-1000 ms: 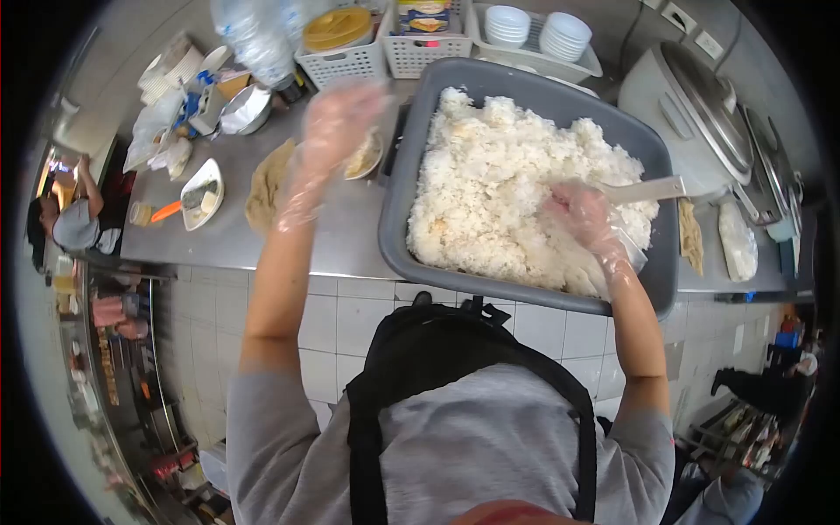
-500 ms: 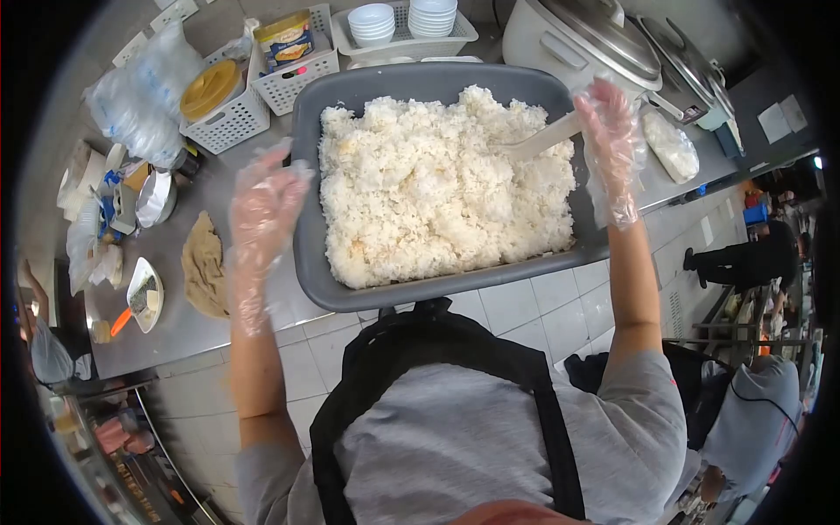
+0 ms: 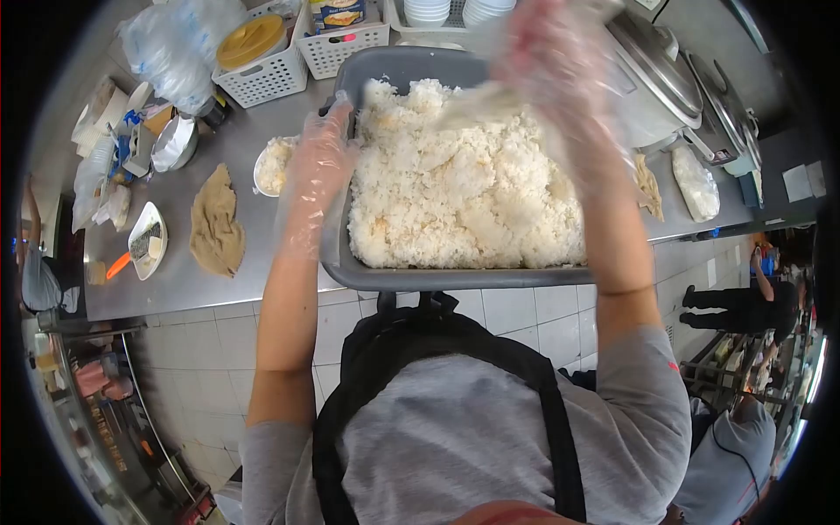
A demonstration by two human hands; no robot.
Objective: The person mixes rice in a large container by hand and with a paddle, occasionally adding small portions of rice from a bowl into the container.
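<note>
A grey tub point(image 3: 385, 278) full of white rice point(image 3: 455, 184) sits on the steel counter. At its left rim, my left hand point(image 3: 324, 157) in a clear plastic glove has its fingers closed on the edge. My right hand point(image 3: 569, 79), also gloved and smeared by motion, is above the tub's back right part. It grips a pale paddle point(image 3: 477, 105), whose blurred blade is over the rice. Partly behind my left hand stands a small white bowl point(image 3: 274, 166) holding rice.
Left on the counter point(image 3: 188, 293) lie a brown cloth point(image 3: 217, 223), a white dish point(image 3: 146, 254) with an orange-handled utensil and a metal bowl point(image 3: 175, 144). White baskets point(image 3: 262, 79) stand behind. A large cooker point(image 3: 647, 87) is at the right. People stand farther off.
My left hand has come to the tub's left rim. The right hand and paddle have swung up and left. The view has shifted, and the rice bowl and a cloth at the right now show.
</note>
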